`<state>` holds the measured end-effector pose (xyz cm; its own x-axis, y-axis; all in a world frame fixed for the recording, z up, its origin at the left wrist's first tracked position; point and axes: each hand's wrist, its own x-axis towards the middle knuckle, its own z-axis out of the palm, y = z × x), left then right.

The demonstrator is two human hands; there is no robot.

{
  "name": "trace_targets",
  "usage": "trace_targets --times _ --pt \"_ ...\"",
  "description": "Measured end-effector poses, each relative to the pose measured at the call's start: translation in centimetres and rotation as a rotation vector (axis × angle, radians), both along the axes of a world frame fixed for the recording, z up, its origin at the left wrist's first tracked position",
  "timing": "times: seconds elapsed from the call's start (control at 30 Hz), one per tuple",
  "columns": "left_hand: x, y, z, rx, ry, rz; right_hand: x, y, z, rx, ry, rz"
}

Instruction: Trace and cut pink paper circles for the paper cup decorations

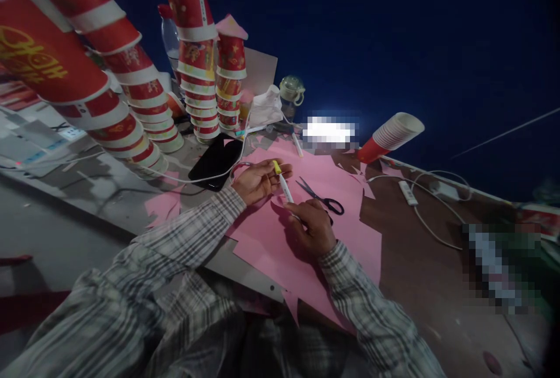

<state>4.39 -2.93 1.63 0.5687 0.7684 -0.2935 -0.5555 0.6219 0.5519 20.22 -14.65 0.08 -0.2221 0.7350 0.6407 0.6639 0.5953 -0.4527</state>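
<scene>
My left hand (259,179) pinches the yellow cap (277,167) at the top of a white marker (286,188). The lower end of the same marker is gripped by my right hand (311,227), fingers closed. Both hands rest over a large sheet of pink paper (284,249) lying on the table. Black-handled scissors (322,197) lie open on the paper just right of the marker.
Tall stacks of red and white paper cups (196,74) stand at the back left. A black phone (216,161) with a white cable lies beside them. Another cup stack (389,136) lies on its side at the right. A white cable and adapter (409,192) cross the brown table.
</scene>
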Motion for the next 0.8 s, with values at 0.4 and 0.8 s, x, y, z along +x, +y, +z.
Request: trace_targets --times 0.4,0.8 --pt "0.0 -0.6 0.0 0.178 0.048 -0.013 0.2 0.0 -0.3 -0.008 0.001 -0.025" --pt "0.7 -2.1 0.0 0.152 0.089 -0.080 0.4 0.1 -0.5 0.067 -0.085 -0.052"
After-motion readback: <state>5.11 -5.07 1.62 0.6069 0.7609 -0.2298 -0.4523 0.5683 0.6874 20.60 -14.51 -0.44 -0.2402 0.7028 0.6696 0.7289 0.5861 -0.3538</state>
